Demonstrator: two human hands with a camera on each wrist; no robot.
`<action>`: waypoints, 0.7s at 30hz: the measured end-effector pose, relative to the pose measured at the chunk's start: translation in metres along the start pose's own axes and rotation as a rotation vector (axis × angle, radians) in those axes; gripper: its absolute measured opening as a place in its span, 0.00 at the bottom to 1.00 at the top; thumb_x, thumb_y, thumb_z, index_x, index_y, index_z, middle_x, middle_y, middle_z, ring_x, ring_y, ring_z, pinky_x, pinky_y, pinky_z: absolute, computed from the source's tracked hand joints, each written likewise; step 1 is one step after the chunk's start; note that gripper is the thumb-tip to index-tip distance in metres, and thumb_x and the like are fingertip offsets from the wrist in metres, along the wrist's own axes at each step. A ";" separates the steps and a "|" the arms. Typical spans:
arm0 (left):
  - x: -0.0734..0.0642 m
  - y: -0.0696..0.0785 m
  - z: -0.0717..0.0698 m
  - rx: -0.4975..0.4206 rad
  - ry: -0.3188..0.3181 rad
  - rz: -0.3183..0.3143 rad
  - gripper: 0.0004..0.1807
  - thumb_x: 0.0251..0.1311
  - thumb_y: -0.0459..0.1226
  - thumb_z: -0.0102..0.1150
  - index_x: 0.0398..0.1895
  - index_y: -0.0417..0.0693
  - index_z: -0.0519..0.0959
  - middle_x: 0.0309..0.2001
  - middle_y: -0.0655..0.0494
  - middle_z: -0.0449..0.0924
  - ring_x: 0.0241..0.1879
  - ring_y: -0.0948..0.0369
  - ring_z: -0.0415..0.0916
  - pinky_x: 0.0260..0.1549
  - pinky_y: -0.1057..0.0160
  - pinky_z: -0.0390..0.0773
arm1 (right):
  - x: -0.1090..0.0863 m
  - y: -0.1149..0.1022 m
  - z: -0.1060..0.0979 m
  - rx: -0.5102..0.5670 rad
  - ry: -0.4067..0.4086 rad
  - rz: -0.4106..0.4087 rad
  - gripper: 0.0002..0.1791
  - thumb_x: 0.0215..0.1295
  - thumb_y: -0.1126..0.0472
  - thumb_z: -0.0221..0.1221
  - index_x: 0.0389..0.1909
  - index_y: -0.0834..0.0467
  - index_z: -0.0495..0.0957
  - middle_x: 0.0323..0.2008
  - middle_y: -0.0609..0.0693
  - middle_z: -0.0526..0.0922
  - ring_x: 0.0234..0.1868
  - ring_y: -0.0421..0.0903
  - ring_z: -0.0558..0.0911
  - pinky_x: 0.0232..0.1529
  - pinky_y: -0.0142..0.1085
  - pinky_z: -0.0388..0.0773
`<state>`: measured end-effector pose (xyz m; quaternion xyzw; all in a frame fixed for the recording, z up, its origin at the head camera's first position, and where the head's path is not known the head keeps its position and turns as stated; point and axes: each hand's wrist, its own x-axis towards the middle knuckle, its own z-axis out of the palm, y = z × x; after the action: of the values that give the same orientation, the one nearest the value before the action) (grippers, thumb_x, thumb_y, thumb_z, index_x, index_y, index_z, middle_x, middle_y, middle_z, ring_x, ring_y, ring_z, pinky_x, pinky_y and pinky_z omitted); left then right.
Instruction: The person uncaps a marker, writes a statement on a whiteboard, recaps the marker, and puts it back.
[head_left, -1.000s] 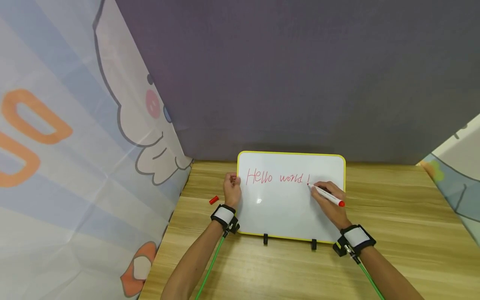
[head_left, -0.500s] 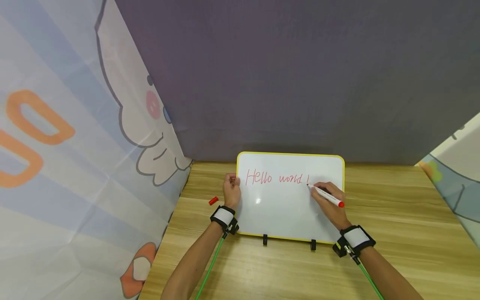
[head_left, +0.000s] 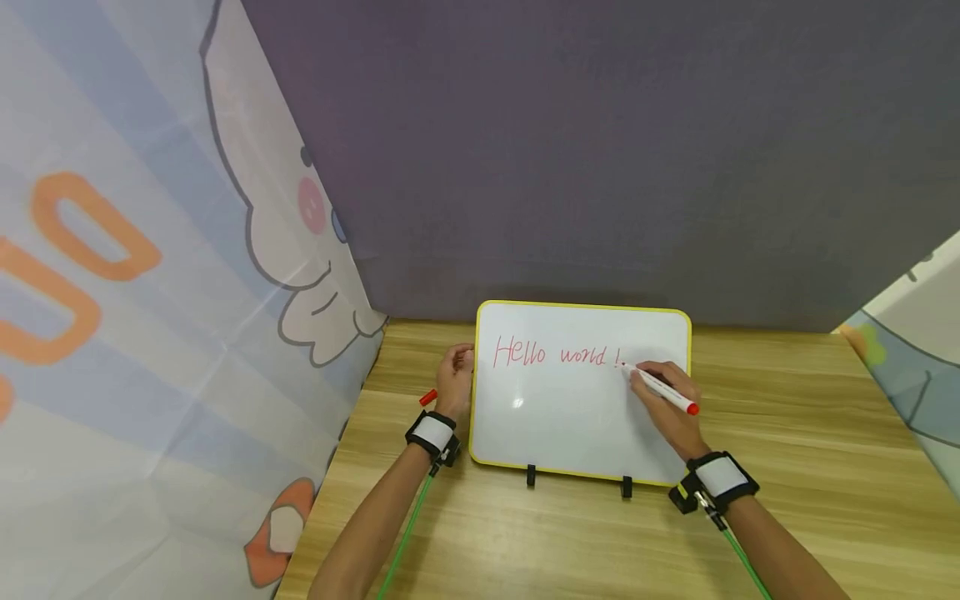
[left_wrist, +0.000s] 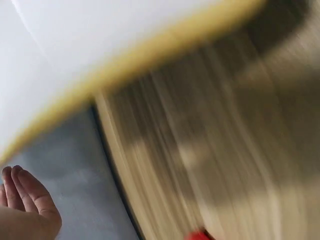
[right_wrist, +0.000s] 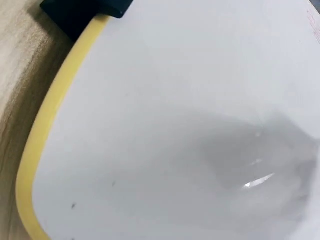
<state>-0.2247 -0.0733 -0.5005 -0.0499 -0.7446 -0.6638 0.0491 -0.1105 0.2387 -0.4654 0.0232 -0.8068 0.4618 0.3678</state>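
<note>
A whiteboard (head_left: 555, 425) with a yellow rim stands tilted on the table, bearing the red words "Hello world !" (head_left: 558, 354). My right hand (head_left: 671, 408) pinches a white marker (head_left: 660, 388) with a red end. Its tip is close over the board, just right of the exclamation mark. My left hand (head_left: 453, 382) is beside the board's left rim, its fingers loosely bent and holding nothing; the left wrist view shows these fingers (left_wrist: 32, 192) below the yellow rim. By that hand lies a red marker cap (head_left: 428, 397). The right hand is out of the right wrist view.
Black stand feet (head_left: 531, 475) hold the board's lower edge. The wooden table (head_left: 795, 433) meets a dark grey panel (head_left: 600, 167) behind and a printed cartoon sheet (head_left: 187, 333) at left. A green cable (head_left: 408, 525) runs from each wrist strap (head_left: 433, 433).
My left hand has come off the board's left edge and moved slightly left, towards the cap. The marker tip has shifted right, away from the foot of the exclamation mark.
</note>
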 end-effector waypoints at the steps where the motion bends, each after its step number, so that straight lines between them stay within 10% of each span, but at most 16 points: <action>1: 0.002 -0.008 -0.007 0.015 0.000 0.003 0.14 0.68 0.35 0.46 0.50 0.36 0.73 0.46 0.36 0.76 0.45 0.48 0.75 0.42 0.66 0.73 | 0.000 0.000 -0.002 0.007 0.000 0.008 0.08 0.48 0.74 0.63 0.32 0.69 0.80 0.25 0.57 0.78 0.25 0.32 0.72 0.26 0.18 0.67; 12: -0.008 -0.055 -0.075 0.731 -0.038 0.076 0.17 0.55 0.33 0.60 0.49 0.34 0.77 0.47 0.36 0.76 0.47 0.41 0.72 0.46 0.46 0.72 | 0.002 0.010 -0.016 0.045 0.016 0.034 0.09 0.48 0.75 0.64 0.33 0.68 0.82 0.27 0.51 0.81 0.27 0.31 0.75 0.27 0.20 0.69; 21: -0.011 -0.072 -0.073 0.875 -0.038 0.112 0.16 0.53 0.33 0.63 0.46 0.36 0.77 0.47 0.36 0.75 0.47 0.40 0.72 0.45 0.47 0.73 | -0.002 0.033 -0.011 0.023 0.018 0.018 0.10 0.48 0.71 0.65 0.34 0.60 0.84 0.28 0.36 0.80 0.27 0.32 0.76 0.27 0.20 0.69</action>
<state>-0.2231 -0.1540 -0.5648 -0.0769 -0.9524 -0.2816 0.0878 -0.1152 0.2659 -0.4876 0.0157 -0.7984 0.4744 0.3704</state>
